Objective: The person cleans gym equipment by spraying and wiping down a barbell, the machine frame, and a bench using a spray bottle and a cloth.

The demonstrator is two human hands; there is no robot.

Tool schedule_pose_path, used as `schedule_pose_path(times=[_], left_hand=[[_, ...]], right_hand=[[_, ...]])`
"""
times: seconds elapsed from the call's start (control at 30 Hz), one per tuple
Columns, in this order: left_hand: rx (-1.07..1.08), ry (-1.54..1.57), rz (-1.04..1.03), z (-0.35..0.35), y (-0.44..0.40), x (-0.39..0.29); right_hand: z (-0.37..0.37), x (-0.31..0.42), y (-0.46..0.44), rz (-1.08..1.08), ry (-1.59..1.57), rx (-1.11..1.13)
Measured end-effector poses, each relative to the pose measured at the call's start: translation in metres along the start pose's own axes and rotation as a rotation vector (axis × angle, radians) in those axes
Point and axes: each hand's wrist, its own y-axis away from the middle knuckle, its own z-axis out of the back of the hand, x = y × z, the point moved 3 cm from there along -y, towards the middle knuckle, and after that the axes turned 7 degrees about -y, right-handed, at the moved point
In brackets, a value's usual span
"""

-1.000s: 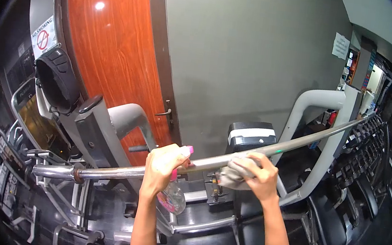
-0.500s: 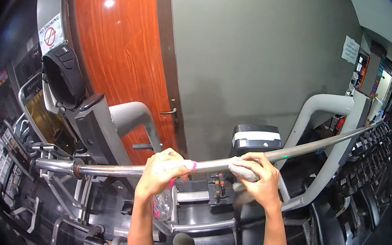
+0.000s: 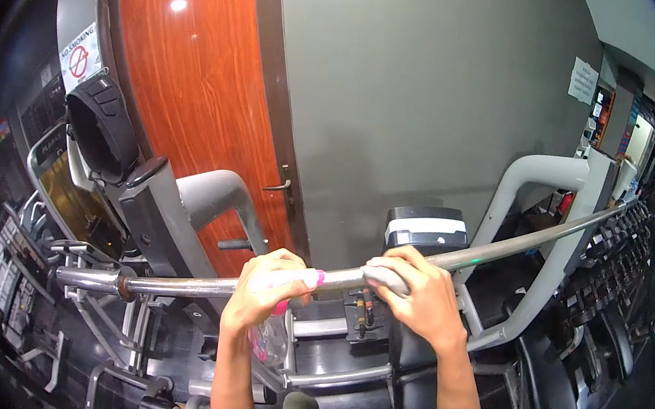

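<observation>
A long metal barbell (image 3: 191, 286) runs across the view, its collar and sleeve end at the left. My left hand (image 3: 267, 286) is closed at the bar around a spray bottle (image 3: 271, 344) with a pink nozzle and a clear body hanging below. Part of the bottle's head is hidden by my fingers. Just to the right, my right hand (image 3: 421, 298) presses a grey cloth (image 3: 387, 279) onto the bar, fingers curled over it.
Grey rack uprights (image 3: 533, 258) stand behind the bar, with a black padded bench (image 3: 429, 229) between them. A reddish wooden door (image 3: 196, 87) and a grey wall (image 3: 435, 96) are beyond. Rows of dumbbells (image 3: 610, 250) line the right; gym machines (image 3: 40, 278) fill the left.
My right hand has slid a little left along the bar with the cloth, closer to my left hand. The left hand keeps its hold on the spray bottle; the view has shifted slightly.
</observation>
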Motion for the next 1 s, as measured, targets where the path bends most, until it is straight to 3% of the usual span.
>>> schedule_pose_path(times=[0.23, 0.37, 0.47, 0.67, 0.93, 1.0], left_hand=[[-0.025, 0.158, 0.0, 0.005, 0.006, 0.009], [-0.005, 0.141, 0.0, 0.011, 0.008, 0.009], [-0.012, 0.14, 0.025, 0.013, 0.012, 0.013], [-0.046, 0.077, -0.018, 0.011, 0.012, 0.008], [-0.058, 0.087, -0.037, 0.01, 0.014, 0.008], [-0.042, 0.087, 0.003, 0.012, 0.016, 0.006]], right_hand=[[-0.042, 0.01, -0.071, 0.166, 0.003, 0.578], [-0.041, -0.006, -0.098, -0.126, -0.13, 0.951], [-0.012, -0.016, -0.092, -0.223, 0.111, 0.892], [0.039, -0.028, -0.06, -0.168, 0.107, 0.611], [-0.041, 0.019, -0.043, 0.36, -0.01, 0.338], [-0.048, 0.025, -0.034, 0.429, 0.085, 0.228]])
